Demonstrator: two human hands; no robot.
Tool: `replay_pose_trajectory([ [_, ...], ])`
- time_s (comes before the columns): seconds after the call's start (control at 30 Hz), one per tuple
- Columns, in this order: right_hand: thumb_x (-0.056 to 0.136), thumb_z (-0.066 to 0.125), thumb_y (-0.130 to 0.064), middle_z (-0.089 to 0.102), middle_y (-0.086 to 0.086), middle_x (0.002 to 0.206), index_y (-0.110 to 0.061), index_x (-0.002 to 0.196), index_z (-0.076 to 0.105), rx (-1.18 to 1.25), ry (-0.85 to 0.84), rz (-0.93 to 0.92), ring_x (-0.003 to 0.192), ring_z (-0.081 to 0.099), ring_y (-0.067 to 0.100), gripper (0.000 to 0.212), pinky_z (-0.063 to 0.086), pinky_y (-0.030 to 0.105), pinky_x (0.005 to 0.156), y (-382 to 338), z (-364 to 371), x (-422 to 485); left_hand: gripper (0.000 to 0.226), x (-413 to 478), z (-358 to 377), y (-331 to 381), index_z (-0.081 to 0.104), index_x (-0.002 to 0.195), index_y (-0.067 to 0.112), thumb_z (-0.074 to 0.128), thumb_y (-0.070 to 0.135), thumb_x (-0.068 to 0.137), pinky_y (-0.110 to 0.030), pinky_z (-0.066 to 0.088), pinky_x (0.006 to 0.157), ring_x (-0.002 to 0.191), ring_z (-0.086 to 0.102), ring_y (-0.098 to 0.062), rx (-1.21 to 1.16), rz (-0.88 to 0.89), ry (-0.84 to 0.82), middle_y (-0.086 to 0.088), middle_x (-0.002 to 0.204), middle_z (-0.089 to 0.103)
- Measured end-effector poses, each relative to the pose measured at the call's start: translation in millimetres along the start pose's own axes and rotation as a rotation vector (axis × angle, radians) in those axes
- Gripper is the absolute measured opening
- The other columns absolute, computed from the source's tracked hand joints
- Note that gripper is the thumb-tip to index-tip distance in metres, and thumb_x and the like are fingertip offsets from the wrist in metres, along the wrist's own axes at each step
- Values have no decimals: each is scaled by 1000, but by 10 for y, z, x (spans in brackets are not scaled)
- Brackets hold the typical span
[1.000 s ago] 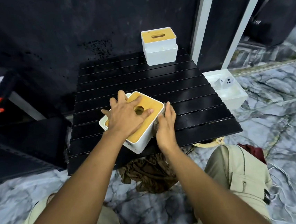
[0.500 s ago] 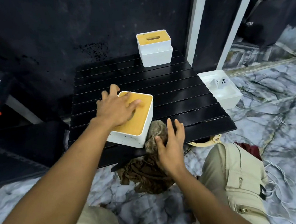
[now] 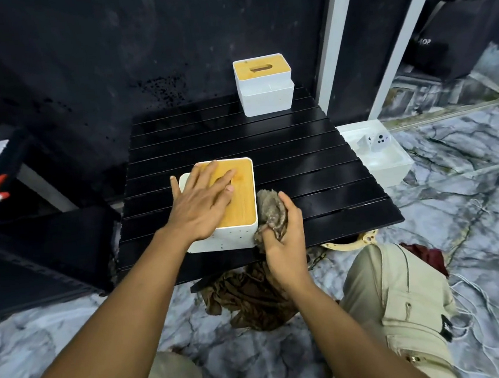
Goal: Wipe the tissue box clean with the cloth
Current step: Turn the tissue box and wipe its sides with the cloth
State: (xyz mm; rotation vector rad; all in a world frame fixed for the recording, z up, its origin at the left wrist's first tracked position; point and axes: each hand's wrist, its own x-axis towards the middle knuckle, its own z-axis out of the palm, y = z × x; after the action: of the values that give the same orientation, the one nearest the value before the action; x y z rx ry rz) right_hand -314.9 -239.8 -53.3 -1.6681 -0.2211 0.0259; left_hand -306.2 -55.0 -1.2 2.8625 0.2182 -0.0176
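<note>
- head view: a white tissue box (image 3: 243, 189) with a yellow wooden lid sits near the front of a black slatted table (image 3: 301, 165), squared to the slats.
- the left hand (image 3: 204, 202) lies flat on the lid with fingers spread and unclenched, pressing down rather than gripping anything.
- the right hand (image 3: 283, 240) is closed around a bunched brown-grey cloth (image 3: 270, 214), thumb and fingers clamped on it.
- the cloth is pushed against the box's right side wall, near the front corner, and rests on the table top.
- a second tissue box (image 3: 264, 85) stands at the far edge of the table, well apart from the first, its slot facing up.
- on the marbled floor just right of the table is a white tray (image 3: 392, 169) holding a small white item, possibly a die; it is too small to be sure.
- a crumpled brown fabric (image 3: 246, 298) lies on the floor under the table's front edge, between the person's knees in beige trousers (image 3: 398, 296).
</note>
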Motion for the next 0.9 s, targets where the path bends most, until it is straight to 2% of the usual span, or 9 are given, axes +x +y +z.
replay_pose_trajectory([
  [0.13,91,36,-18,2,-12,161,-27,155,5,112,-133,-35,145,8,-5,72,13,10,115,-122,151,-185,49,26,0,80,17,150,52,7,49,103,-68,-18,110,150,-12,-12,1,-79,6,14,164,-1],
  [0.23,95,30,-21,-21,-8,160,-28,149,-13,37,-130,-38,141,-15,-15,69,-1,4,111,9,262,-293,52,0,48,278,15,153,46,7,47,101,-76,-11,105,150,-13,-18,-57,-266,-11,10,164,-3],
  [0.33,94,30,-24,-9,-3,162,-23,153,-2,55,-24,71,147,-4,-3,67,6,20,121,128,205,-49,55,-80,26,493,13,153,42,8,53,99,-73,4,108,142,14,-30,162,-271,-35,-3,154,18],
  [0.43,100,28,-17,2,-2,162,-15,156,7,63,11,156,149,8,9,59,13,36,122,95,80,255,56,-51,-95,319,27,149,47,8,57,97,-56,11,113,125,34,-23,309,96,70,2,130,35],
  [0.5,101,29,-15,3,-7,162,-19,156,9,129,7,171,148,10,7,58,15,30,122,-8,49,297,56,12,-101,111,26,149,50,5,55,97,-55,-4,118,141,24,-22,258,291,65,6,146,31],
  [0.6,87,35,-23,5,-14,161,-36,148,24,337,23,183,147,10,2,63,22,18,115,-208,198,74,56,97,-3,40,17,149,54,0,53,95,-62,-15,114,152,-3,-16,157,296,-1,13,163,10],
  [0.7,86,35,-27,2,-18,161,-47,141,28,376,22,96,148,7,0,59,23,30,119,-188,453,-411,60,148,18,112,11,148,56,-4,54,90,-66,-16,111,151,-11,-14,102,253,-32,17,164,-2],
  [0.8,90,29,-38,-6,-20,160,-41,149,14,181,29,109,146,-4,-4,62,13,35,122,-11,495,-360,56,180,-5,82,4,146,60,-4,53,91,-69,-17,109,150,-16,-13,109,239,-81,19,163,-7],
  [0.9,89,25,-39,5,-9,162,-29,153,17,67,97,241,147,-2,1,65,7,41,122,22,357,225,52,162,-4,111,3,147,60,1,49,96,-71,-15,108,150,-16,-12,129,216,-99,20,163,-8],
])
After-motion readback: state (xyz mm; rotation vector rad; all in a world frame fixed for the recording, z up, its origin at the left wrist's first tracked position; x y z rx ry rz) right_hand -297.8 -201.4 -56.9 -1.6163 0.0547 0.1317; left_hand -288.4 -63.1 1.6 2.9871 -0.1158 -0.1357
